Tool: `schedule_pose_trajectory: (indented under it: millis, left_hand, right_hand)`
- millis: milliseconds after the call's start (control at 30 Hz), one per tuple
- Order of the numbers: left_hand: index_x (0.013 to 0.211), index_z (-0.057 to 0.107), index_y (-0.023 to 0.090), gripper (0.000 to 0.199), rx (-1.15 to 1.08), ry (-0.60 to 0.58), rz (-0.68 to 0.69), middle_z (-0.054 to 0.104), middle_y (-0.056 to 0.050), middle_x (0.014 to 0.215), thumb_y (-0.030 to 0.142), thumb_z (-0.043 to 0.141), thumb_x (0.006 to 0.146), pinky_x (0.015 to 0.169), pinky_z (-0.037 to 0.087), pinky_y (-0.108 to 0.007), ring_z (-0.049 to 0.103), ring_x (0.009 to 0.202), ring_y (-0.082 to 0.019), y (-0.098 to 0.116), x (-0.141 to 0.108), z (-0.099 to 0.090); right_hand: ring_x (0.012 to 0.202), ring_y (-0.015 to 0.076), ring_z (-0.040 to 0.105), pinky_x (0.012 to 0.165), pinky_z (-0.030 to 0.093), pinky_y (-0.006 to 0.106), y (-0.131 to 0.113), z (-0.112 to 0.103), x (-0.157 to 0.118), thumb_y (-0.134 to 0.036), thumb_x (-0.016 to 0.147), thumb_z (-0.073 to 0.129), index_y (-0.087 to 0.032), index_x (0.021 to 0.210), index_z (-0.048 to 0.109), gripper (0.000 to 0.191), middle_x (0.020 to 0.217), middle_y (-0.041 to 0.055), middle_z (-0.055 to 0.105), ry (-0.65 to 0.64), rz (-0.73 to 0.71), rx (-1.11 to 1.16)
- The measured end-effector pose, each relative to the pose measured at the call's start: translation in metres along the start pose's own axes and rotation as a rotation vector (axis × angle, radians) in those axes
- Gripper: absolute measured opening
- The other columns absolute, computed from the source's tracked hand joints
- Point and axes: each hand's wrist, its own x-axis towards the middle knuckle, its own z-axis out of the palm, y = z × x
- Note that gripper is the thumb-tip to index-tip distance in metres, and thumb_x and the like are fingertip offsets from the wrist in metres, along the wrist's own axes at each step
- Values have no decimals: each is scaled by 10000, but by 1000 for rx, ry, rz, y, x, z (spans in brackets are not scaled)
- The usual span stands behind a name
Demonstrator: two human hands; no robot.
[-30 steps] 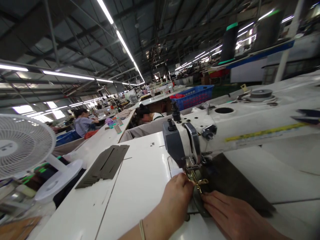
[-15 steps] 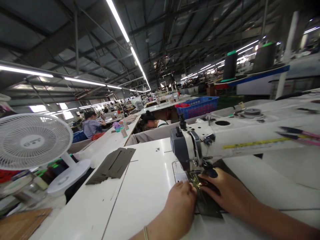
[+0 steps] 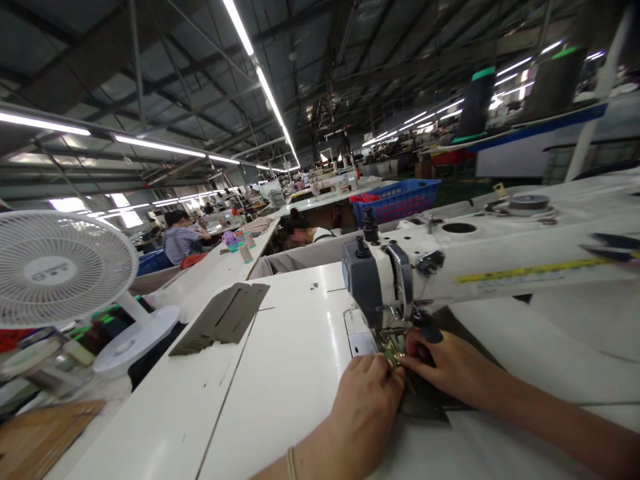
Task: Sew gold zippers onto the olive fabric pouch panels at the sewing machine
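Note:
A white and grey sewing machine stands on the white table. Dark olive fabric lies under its needle area, by a brass-coloured metal part. My left hand has curled fingers pressed on the fabric's near left edge, just before the needle area. My right hand is at the right of the needle, thumb and fingers pinched on the fabric beside the brass part. The fingertips of both hands almost meet. A dark band is on one right finger. The exact grip points are partly hidden.
Flat olive fabric pieces lie in an overlapping stack on the left. Beyond them stands a white fan. Scissors rest on the machine arm. A blue basket and two people are farther back.
The view has shifted slightly. My left hand has moved a little right, closer to my right hand. My right thumb and fingers have drawn together near the needle.

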Motion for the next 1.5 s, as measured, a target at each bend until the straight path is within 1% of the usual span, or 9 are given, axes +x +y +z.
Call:
schedule_pose_trajectory:
  millis: [167, 367, 600, 767, 900, 967, 1033, 1100, 1500]
  left_hand:
    - [1090, 558, 126, 204, 9, -83, -1, 582, -87, 954, 135, 511, 892, 755, 539, -373, 554, 862, -230, 3, 4, -8]
    - [1108, 548, 115, 219, 4, -145, 7, 560, -97, 966, 128, 493, 896, 751, 530, -383, 537, 870, -236, 3, 7, -12]
    - [1102, 553, 103, 199, 28, -183, 21, 551, -97, 983, 134, 492, 915, 770, 520, -377, 529, 883, -232, 3, 10, -13]
    - [1096, 556, 108, 201, 24, -179, 32, 554, -97, 1010, 120, 468, 916, 793, 516, -378, 532, 901, -227, 3, 11, -12]
    - [1110, 561, 112, 217, 0, -162, 4, 574, -105, 1017, 124, 470, 914, 803, 522, -392, 552, 919, -238, 5, 7, -14]
    - [1085, 572, 101, 213, -52, -140, -6, 593, -107, 1026, 108, 505, 884, 829, 526, -385, 572, 929, -235, 7, 1, -14]
    - [1042, 585, 96, 203, -121, -98, -8, 616, -105, 1040, 98, 548, 842, 864, 526, -366, 592, 947, -226, 10, -5, -13]
    - [995, 602, 103, 176, -155, -50, -5, 640, -98, 1034, 104, 574, 821, 877, 530, -355, 611, 951, -220, 11, -10, -11]
    - [875, 629, 130, 133, -68, 149, 78, 684, -73, 914, 112, 500, 903, 729, 577, -336, 663, 797, -200, -1, 0, -2]
  right_hand:
    - [541, 167, 556, 541, 404, 278, -2, 2, 0, -353, 852, 445, -196, 702, 577, 254, 586, 23, 580, -8, 68, -83]
    - [598, 178, 603, 579, 421, 273, -4, 1, 4, -386, 814, 524, -206, 731, 618, 219, 631, 25, 629, -68, 141, -177]
    - [777, 312, 650, 632, 446, 355, -23, 0, 11, -398, 884, 408, -111, 814, 656, 385, 767, 173, 660, -51, 336, -359]
    - [796, 344, 640, 625, 457, 400, -28, -3, 22, -314, 911, 341, -78, 841, 667, 409, 841, 220, 655, -73, 347, -406]
    - [816, 277, 642, 686, 494, 370, -28, -8, 0, -290, 911, 380, -84, 895, 674, 359, 869, 187, 664, -55, 215, -368]
    - [954, 220, 618, 820, 497, 335, -28, -7, -24, -301, 899, 445, -145, 1017, 665, 294, 1030, 125, 661, -17, 18, -306]
    - [1105, 227, 561, 933, 477, 383, -27, -3, -48, -303, 918, 429, -105, 1147, 613, 355, 1197, 137, 607, 138, -319, -204]
    - [1119, 218, 561, 936, 495, 379, -26, 1, -64, -269, 918, 434, -74, 1178, 591, 361, 1214, 141, 602, 214, -412, -196]
    - [982, 173, 644, 871, 535, 282, -26, -4, -42, -56, 868, 335, -49, 1032, 666, 370, 1063, 137, 675, 269, -486, -194]
